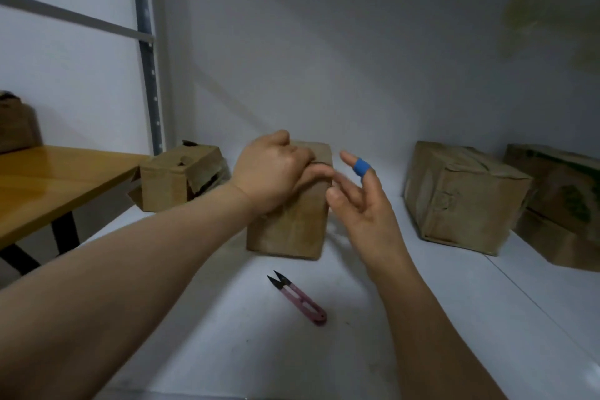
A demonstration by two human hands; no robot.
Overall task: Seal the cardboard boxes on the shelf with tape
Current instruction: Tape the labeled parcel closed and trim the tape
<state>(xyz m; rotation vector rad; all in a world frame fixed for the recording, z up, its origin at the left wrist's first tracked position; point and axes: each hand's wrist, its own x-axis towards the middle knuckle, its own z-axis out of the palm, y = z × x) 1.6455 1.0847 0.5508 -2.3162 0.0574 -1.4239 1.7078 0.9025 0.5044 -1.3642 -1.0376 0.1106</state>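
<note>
Left hand (272, 169) grips the middle box (292, 227) top, right hand (363, 201) spread open beside it; snips (297, 297) in front, torn box (177, 178) left, big box (461, 201) right

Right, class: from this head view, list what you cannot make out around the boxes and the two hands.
Head view only:
1. Middle box top: covered by the left hand; any tape there unseen.
2. Right hand fingers: motion-blurred.
3. Rightmost box: cut by the right edge, print blurred.
4. Far-left box: cut by the left edge.
</note>
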